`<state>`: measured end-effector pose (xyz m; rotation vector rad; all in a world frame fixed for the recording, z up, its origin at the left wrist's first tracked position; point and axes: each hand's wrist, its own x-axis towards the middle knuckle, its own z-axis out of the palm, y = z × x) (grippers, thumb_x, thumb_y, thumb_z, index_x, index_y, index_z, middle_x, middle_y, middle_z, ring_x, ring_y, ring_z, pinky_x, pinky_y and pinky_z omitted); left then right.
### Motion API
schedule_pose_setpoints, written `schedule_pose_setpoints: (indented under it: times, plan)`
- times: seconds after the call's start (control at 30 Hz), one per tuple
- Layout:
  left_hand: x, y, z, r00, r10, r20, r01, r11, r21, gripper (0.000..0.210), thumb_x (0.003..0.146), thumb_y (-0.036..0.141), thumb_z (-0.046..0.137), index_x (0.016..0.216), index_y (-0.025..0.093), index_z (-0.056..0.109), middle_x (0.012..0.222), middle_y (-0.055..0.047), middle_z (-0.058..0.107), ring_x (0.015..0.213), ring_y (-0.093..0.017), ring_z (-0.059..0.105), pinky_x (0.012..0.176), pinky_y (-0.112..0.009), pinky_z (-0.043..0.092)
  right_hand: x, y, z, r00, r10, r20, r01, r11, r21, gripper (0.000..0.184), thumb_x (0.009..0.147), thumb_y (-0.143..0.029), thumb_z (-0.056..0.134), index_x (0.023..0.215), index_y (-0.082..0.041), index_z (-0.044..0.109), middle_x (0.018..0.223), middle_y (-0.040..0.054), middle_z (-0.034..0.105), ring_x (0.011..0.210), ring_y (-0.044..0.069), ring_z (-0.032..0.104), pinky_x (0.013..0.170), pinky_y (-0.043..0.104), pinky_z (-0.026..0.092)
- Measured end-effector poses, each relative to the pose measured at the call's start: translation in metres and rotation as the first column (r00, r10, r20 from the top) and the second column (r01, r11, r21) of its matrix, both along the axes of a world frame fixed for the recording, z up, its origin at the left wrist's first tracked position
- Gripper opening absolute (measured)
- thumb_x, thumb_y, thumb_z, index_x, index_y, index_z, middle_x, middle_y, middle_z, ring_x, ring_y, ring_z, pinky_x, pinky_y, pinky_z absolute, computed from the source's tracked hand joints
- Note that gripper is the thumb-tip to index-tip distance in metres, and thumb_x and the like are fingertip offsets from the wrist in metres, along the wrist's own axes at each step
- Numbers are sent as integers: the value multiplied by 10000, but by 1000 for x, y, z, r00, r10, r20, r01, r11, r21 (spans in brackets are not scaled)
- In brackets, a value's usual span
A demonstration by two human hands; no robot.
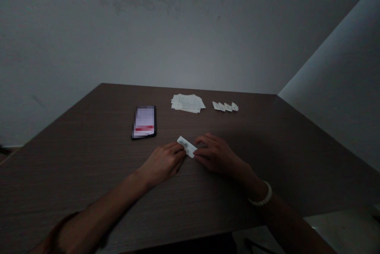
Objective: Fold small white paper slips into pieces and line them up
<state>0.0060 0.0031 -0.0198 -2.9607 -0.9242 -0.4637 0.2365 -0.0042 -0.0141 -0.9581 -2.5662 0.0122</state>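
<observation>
A small folded slip of white paper (187, 146) with faint print is between my two hands, near the middle of the table. My left hand (166, 159) is closed with its fingertips gripping the slip's left side. At the slip's right end, my right hand (218, 153) has its thumb and a finger against the lower corner, while its upper fingers curve above. The undersides of the fingers are hidden. Beyond the hands lies a loose stack of printed paper sheets (187, 102). To its right, several small folded papers (225, 106) are lined up in a row.
A phone (144, 122) with its screen lit and blurred lies left of the paper stack. The dark wooden table (89, 139) meets a stained pale wall (148, 48) at the back, and another wall (341, 67) rises on the right. The scene is dim.
</observation>
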Motion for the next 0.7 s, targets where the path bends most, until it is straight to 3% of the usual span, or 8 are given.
schedule_pose_setpoints:
  times: [0.2, 0.7]
  plan:
    - [0, 2, -1, 1000, -14, -21, 15, 1000, 24, 177, 913, 151, 471, 896, 143, 646, 892, -76, 636, 822, -211, 593, 735, -331, 504, -2, 0, -1, 999, -1, 50, -1, 999, 47, 123, 900, -195, 539, 880, -191, 660, 1149, 85, 587, 1000, 219, 524, 857, 361, 455]
    - [1, -7, 7, 998, -67, -18, 67, 998, -11, 229, 944, 178, 428, 944, 135, 653, 982, -100, 626, 892, -224, 599, 810, -386, 513, -7, 3, -5, 999, -48, 0, 48, 998, -37, 116, 903, -164, 509, 883, -153, 623, 1047, 93, 613, 941, 202, 513, 843, 344, 427]
